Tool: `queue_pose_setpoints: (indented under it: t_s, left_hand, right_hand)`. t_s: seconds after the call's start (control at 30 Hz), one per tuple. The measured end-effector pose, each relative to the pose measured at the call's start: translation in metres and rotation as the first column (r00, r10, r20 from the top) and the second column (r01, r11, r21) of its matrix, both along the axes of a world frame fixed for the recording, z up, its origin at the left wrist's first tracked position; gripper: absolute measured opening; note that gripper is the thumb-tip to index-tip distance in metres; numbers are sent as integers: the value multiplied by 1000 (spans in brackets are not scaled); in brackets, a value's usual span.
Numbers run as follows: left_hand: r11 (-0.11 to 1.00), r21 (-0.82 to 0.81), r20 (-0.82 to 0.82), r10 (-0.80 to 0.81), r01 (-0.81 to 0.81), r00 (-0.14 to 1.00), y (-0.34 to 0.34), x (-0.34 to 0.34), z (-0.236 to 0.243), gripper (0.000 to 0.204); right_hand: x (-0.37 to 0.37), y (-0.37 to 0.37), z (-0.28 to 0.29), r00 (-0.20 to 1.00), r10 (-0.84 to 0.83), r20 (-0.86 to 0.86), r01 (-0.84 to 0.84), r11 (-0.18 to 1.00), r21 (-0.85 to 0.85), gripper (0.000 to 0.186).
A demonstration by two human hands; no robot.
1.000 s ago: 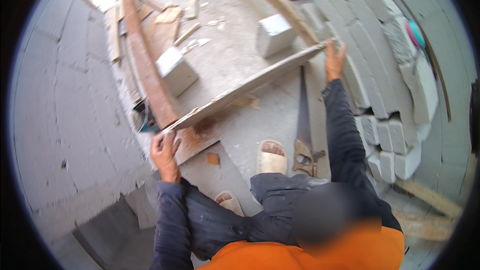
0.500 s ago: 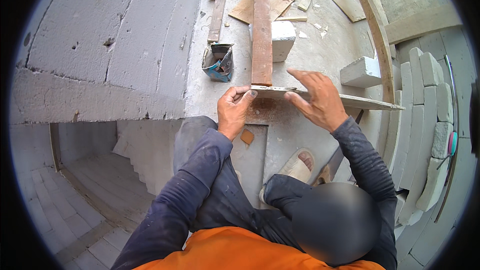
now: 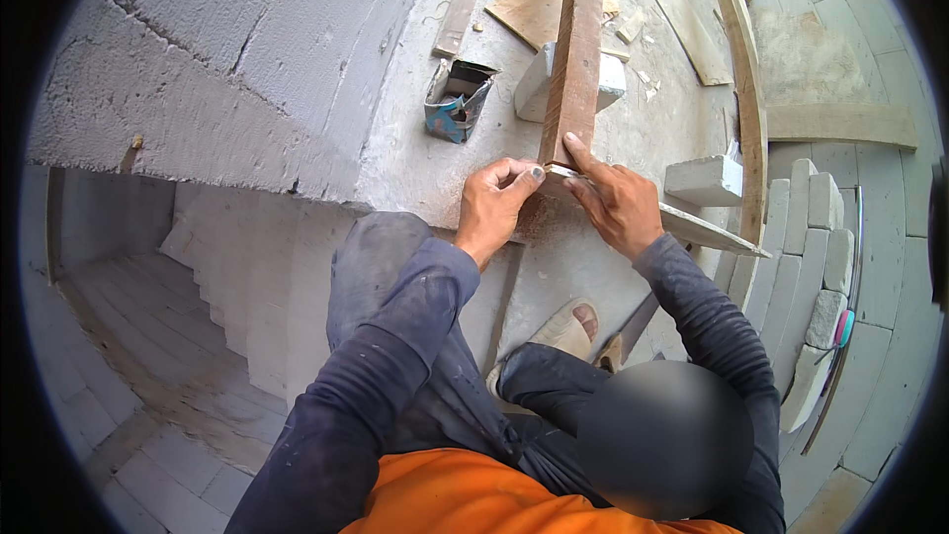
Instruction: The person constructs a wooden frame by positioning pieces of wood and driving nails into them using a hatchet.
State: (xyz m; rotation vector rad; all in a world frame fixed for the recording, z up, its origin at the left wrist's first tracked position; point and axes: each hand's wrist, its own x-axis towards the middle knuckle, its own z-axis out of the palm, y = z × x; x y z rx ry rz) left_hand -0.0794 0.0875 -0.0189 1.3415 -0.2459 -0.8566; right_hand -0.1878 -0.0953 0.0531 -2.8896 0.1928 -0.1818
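Note:
A thin whitish board (image 3: 712, 235) runs sideways across the end of a reddish timber beam (image 3: 578, 30). My left hand (image 3: 486, 213) is closed in a pinch on the board's left end, at the beam's tip. Just to its right, my right hand (image 3: 618, 208) is on the board and the beam end, index finger along the beam and thumb at the board. A white block (image 3: 534, 89) sits beside or under the beam. A torn grey-and-blue container (image 3: 453, 109) stands left of it.
A pale block wall (image 3: 208, 30) rises at left, above steps (image 3: 237, 277) dropping away. Scrap wood (image 3: 519, 10), another white block (image 3: 704, 183) and a long plank (image 3: 751, 109) lie beyond. Stacked blocks (image 3: 806, 247) are at right. A saw (image 3: 638, 321) lies by my foot.
My right hand has come from the board's far right end across to the beam end, index finger now laid on the beam. My left hand stays at the left end. The view has turned.

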Motion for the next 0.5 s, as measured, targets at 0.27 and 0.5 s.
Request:
queue_pose_setpoints:
  t_s: [0.27,0.5]
  left_hand:
    - [977,-151,-376,-198,151,905,-19,22,-7,63]
    - [943,-205,-383,-323,261,866,-16,27,-17,63]
  right_hand:
    - [-2,4,-4,995,-100,31,98,994,56,69]
    - [4,13,7,992,-123,-13,124,986,108,68]
